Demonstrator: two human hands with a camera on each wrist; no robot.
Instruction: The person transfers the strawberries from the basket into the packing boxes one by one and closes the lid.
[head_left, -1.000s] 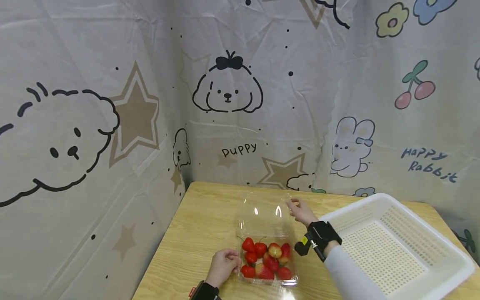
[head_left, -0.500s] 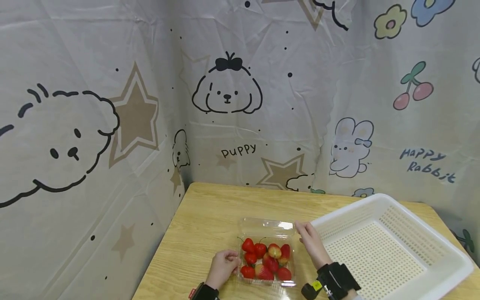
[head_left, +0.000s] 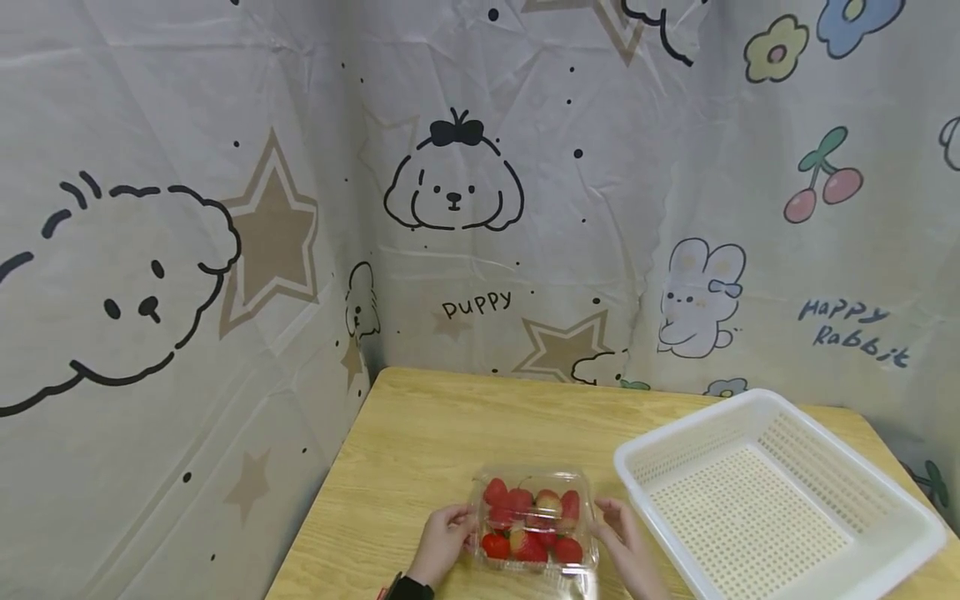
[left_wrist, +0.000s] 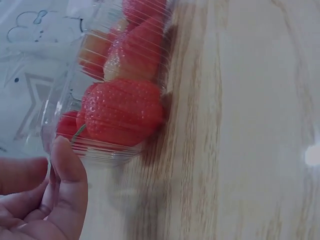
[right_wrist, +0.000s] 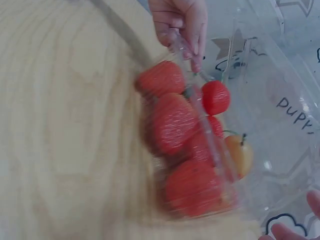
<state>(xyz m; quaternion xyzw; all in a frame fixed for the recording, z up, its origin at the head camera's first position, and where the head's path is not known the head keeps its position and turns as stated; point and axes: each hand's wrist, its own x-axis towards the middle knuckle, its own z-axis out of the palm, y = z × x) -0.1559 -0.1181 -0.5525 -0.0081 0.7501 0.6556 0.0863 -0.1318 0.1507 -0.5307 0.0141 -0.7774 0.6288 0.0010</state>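
A clear plastic clamshell box [head_left: 588, 560] of red strawberries [head_left: 528, 547] and cherries [right_wrist: 216, 98] stands on the table. Its lid [right_wrist: 272, 165] lies low over the fruit in the head view; whether it is fastened cannot be told. At the box's left edge, my left hand [head_left: 442, 537] pinches the rim between thumb and fingers, also visible in the left wrist view. My right hand [head_left: 628, 546] is at the right side of the box with fingers and thumb apart. Only its fingertips [right_wrist: 314, 201] appear in the right wrist view, beside the lid.
A large white perforated basket [head_left: 750, 500] stands at the right of the wooden table [head_left: 427, 425], close to my right hand. Behind and to the left hangs a printed cloth [head_left: 457, 275] with puppies, stars and a rabbit.
The lid has come down from upright over the fruit. My right hand has moved from the lid's upper corner toward me, to the box's right side. My left hand has stayed at the left edge.
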